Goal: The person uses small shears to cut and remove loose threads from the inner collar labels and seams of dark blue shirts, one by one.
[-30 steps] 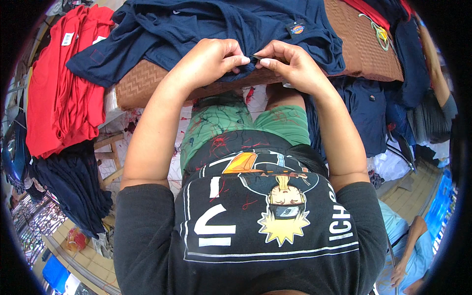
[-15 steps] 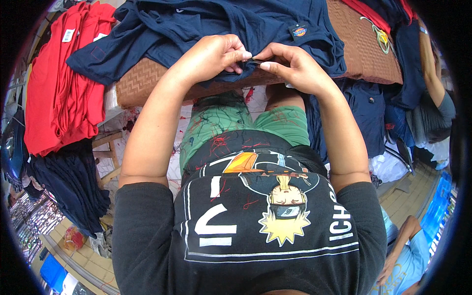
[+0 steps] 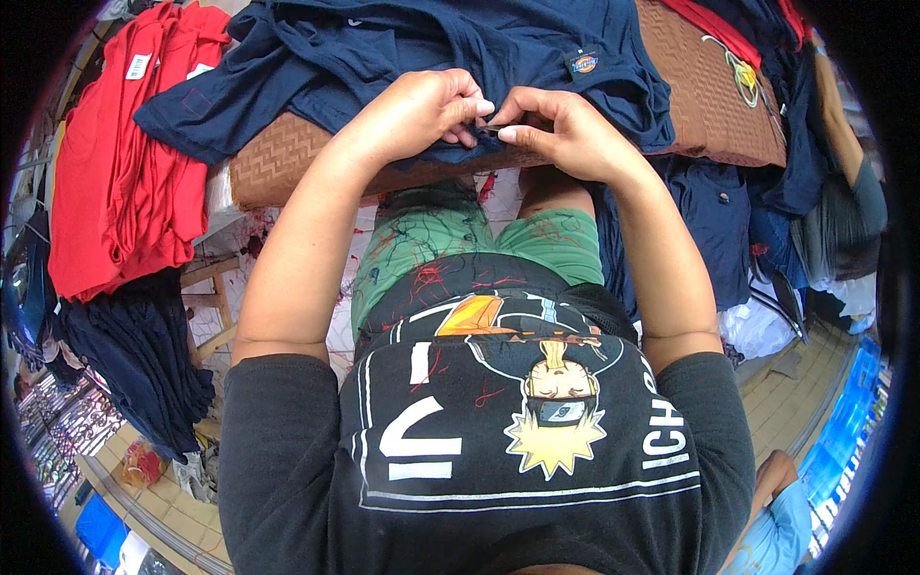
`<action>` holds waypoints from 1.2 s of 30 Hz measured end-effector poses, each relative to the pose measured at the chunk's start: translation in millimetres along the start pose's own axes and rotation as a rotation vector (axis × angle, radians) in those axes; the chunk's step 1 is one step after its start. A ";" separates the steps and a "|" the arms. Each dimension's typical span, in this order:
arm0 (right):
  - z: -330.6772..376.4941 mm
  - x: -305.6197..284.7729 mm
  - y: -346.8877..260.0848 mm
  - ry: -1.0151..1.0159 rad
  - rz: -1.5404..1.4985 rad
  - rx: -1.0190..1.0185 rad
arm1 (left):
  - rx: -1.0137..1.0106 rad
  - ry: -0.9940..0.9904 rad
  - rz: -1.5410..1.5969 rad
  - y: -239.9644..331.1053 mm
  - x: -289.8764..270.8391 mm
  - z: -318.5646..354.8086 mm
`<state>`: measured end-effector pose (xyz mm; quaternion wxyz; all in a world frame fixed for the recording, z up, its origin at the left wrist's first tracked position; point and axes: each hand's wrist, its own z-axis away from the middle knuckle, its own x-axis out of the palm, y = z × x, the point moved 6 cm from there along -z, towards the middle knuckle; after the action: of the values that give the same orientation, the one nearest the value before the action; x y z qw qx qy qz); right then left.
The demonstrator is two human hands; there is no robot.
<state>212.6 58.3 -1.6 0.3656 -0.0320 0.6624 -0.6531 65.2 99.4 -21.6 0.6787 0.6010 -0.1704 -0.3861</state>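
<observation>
A navy blue shirt point(image 3: 383, 43) with a round-edged label lies spread over the brown-covered table in front of me. At its near edge my left hand point(image 3: 426, 110) is closed, thumb and fingers pinching a bit of the navy cloth. Close beside it, my right hand point(image 3: 565, 134) grips a small, thin, dark metal tool point(image 3: 492, 127) between thumb and fingers. The tool's tip points toward the left fingertips. Most of it is hidden in the hand, so its exact kind cannot be made out.
Red garments point(image 3: 129, 163) hang over the table's left end, above dark clothes point(image 3: 139, 355). The brown table cover point(image 3: 714, 91) shows at right, with a looped cord point(image 3: 746, 75). Navy garments point(image 3: 700, 225) hang below it. Other people point(image 3: 853, 172) are at the right; loose threads lie on my shorts.
My right hand and the dark tool have shifted slightly, while my left hand stays pinched on the cloth. A person at the lower right has moved mostly out of view.
</observation>
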 end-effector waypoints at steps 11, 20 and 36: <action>23.7 -49.9 -20.5 0.253 -0.132 -0.113 | 0.353 0.123 -0.374 100.4 -52.1 91.9; 5.3 -0.6 -11.5 0.193 -0.190 -0.063 | 0.294 0.526 -0.740 38.7 6.5 51.1; 5.8 8.6 7.0 0.223 -0.308 0.049 | 0.508 0.375 -0.848 47.3 4.3 36.2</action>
<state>212.4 49.9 -11.0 0.1865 -0.0516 0.6699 -0.7168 57.9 70.5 30.2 0.3145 0.8216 0.1237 -0.4592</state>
